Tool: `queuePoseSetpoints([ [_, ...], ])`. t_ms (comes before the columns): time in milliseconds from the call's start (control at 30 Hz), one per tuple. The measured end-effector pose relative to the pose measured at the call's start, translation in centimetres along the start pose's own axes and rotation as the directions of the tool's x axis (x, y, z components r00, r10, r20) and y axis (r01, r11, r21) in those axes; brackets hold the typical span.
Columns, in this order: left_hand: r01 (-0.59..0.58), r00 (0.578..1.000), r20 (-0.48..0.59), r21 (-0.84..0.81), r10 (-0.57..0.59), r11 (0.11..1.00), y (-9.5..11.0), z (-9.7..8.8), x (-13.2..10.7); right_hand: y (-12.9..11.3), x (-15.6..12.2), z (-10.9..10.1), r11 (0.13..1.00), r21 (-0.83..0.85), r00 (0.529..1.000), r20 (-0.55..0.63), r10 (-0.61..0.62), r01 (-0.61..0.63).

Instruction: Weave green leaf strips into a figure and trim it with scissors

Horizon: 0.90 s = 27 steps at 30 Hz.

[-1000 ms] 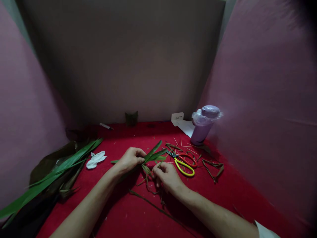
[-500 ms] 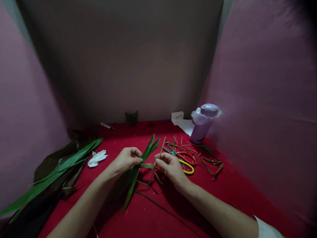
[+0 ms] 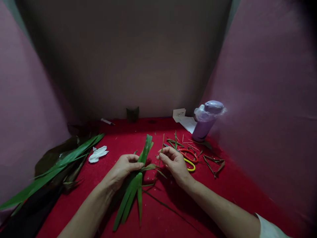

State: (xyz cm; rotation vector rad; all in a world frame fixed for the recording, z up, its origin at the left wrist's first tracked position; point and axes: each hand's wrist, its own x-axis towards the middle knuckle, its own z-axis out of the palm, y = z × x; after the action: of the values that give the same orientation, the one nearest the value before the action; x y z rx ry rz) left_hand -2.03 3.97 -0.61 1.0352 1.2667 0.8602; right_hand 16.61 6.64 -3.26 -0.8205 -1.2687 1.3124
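Note:
My left hand (image 3: 127, 168) pinches a bunch of long green leaf strips (image 3: 133, 185) at its middle. The strips fan out below the grip and come together above it. A dry brownish leaf strip (image 3: 150, 167) sticks out to the right from the pinched spot. My right hand (image 3: 174, 163) is closed, thumb against fingers, on a thin brown strip (image 3: 162, 145) that stands upright out of the pinch. Just behind the right hand lie scissors (image 3: 190, 162) with one red and one yellow handle loop, their blades partly hidden.
A purple cup (image 3: 203, 129) with clear plastic on top stands at the back right beside white papers (image 3: 187, 124). Thin sticks and dry leaf scraps (image 3: 215, 165) lie near it. Long green leaves (image 3: 66, 162) and a crumpled white tissue (image 3: 98, 154) lie left. A syringe-like tube (image 3: 107, 121) lies behind.
The leaf bunch has turned in my left hand, so its strips show broader and spread toward me. My right hand has shifted slightly right, still pinching the thin strip.

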Motion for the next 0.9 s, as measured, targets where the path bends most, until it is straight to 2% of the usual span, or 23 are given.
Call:
queuePoseSetpoints([
  [167,0.018,1.0,0.007,-0.059,-0.017,0.998,-0.6,-0.04,0.46,-0.11,0.26,-0.24,0.999,-0.019,1.0,0.005,-0.028,0.028],
  [300,0.013,1.0,0.02,-0.069,-0.012,0.998,-0.71,-0.06,0.46,-0.04,0.33,-0.51,0.994,-0.097,0.997,0.061,-0.04,0.046],
  [467,0.011,0.999,0.034,-0.051,-0.009,0.999,-0.77,0.1,0.36,0.05,0.17,-0.71,0.98,-0.184,0.993,0.102,-0.057,0.075],
  [733,0.022,0.999,0.037,-0.022,-0.021,1.0,-0.93,0.11,0.34,-0.31,-0.19,-0.67,0.976,-0.196,0.978,0.2,-0.057,0.097],
  [900,0.026,0.999,0.032,0.013,-0.026,1.0,-0.93,0.07,0.39,-0.28,-0.17,-0.7,0.97,-0.23,0.977,0.209,-0.035,0.084],
])
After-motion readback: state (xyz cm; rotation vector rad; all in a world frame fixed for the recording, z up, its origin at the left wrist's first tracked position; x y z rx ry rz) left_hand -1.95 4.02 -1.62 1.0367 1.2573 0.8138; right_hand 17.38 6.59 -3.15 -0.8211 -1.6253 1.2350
